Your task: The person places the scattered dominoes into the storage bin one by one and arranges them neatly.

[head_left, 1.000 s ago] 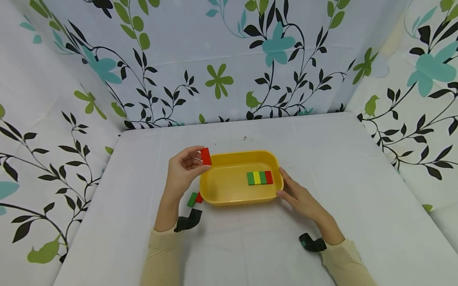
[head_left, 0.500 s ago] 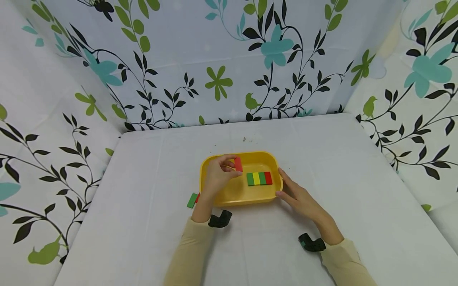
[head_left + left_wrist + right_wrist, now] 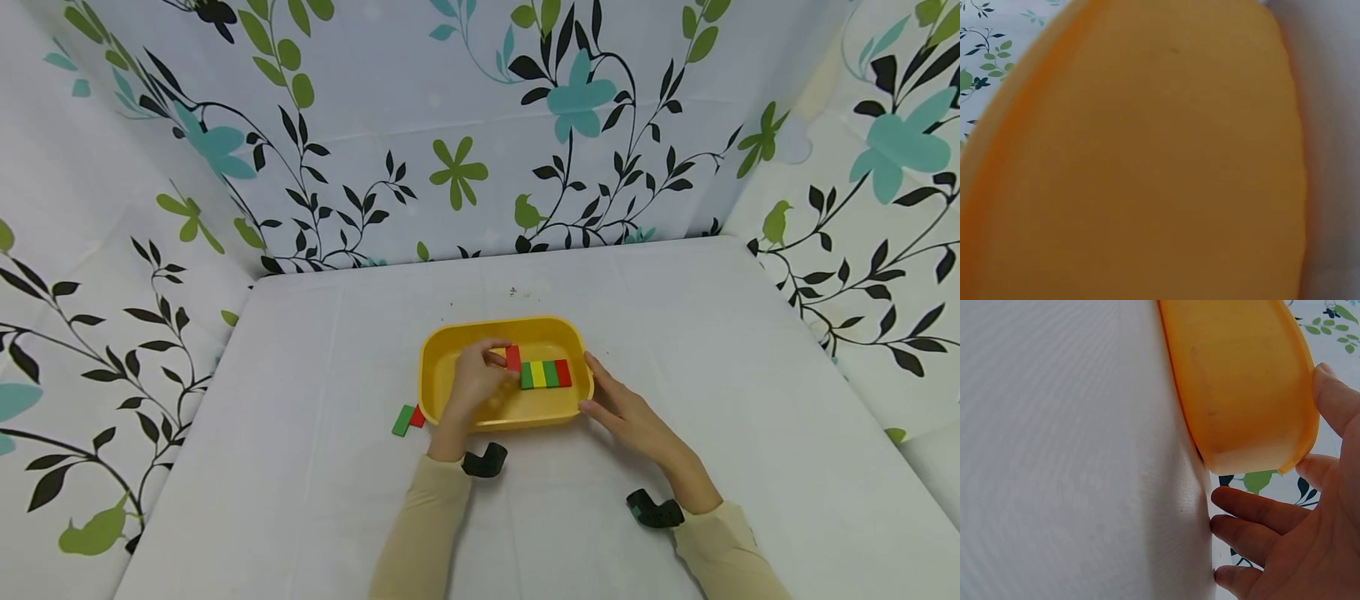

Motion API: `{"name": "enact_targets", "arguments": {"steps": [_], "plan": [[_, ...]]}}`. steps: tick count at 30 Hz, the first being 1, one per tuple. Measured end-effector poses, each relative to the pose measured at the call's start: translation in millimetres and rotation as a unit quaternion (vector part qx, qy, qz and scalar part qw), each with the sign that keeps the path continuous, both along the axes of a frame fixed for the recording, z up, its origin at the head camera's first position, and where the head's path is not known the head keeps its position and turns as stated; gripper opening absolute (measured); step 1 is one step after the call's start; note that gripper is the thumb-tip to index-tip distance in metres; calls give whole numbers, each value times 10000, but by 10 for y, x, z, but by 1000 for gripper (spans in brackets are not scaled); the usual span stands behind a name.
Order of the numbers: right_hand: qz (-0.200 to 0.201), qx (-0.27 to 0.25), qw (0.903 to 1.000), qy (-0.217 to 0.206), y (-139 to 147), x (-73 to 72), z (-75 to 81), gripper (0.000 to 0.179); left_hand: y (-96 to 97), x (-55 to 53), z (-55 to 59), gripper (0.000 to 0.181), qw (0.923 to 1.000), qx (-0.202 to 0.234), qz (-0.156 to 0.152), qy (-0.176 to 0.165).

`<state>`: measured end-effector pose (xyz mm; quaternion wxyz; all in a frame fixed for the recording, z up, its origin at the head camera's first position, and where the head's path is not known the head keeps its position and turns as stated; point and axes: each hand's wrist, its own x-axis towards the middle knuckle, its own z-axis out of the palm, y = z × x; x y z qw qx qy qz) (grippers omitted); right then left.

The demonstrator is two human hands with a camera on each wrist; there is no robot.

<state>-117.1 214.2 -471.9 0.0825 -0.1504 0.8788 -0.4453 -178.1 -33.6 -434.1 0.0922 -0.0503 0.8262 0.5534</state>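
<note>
My left hand [image 3: 477, 377] reaches over the yellow tray [image 3: 429, 379] and pinches a red block [image 3: 513, 357] between thumb and fingers. That block stands right at the left end of a short row of coloured blocks [image 3: 545, 374], green, yellow, green and red, in the right half of the tray. My right hand [image 3: 624, 410] is at the tray's right end. In the right wrist view, its thumb and index fingertip touch the rim, while the other fingers [image 3: 1260, 506] stretch out below. The left wrist view shows only the tray, close and blurred, not the hand.
A green block [image 3: 402, 420] and a red block [image 3: 417, 417] lie on the white table [image 3: 540, 517] by the tray's near left corner. Patterned cloth [image 3: 360, 167] hangs round the table's back and sides. Small dark specks dot the table behind the tray.
My left hand has carried the red block from above the tray's left rim rightward and down to the row's left end. The right hand and the tray stay in place.
</note>
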Motion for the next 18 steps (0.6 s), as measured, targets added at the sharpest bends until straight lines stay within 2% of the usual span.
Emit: {"name": "enact_targets", "arguments": {"steps": [6, 11, 18], "plan": [[-8, 68, 10000, 56, -2, -11, 19, 76, 32, -26, -46, 48, 9992, -181, 130, -339], [3, 28, 10000, 48, 1, -15, 24, 76, 62, -41, -52, 49, 9971, -451, 108, -605], [17, -26, 10000, -55, 11, -8, -13, 75, 85, -25, -86, 49, 9946, -816, 75, -642]]}}
